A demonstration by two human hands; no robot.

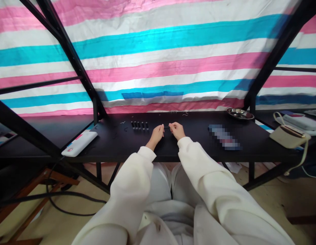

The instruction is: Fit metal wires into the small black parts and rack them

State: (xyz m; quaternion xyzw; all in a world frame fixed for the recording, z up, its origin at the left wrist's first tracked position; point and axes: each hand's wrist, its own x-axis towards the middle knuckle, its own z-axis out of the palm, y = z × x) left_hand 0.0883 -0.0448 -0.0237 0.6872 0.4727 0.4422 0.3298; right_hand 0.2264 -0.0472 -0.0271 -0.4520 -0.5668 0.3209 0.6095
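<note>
Over the black tabletop (193,149), my left hand (157,133) and my right hand (177,130) are close together, fingers pinched. A thin dark stick-like piece (166,127) spans the small gap between them, with an end at each hand's fingertips; its kind is too small and dark to tell. Left of my left hand, several short black cylinders (139,126) with pale lower ends stand or lie in a row. A few pale thread-like scraps (122,122) are scattered behind them, and more lie beyond my right hand.
A white device (80,143) rests at the table's left end. To the right are a blurred-out item (225,137), a shiny metal dish (240,114) and a cream handbag (290,136). Black frame posts (89,85) and a striped sheet (168,68) bound the table's back.
</note>
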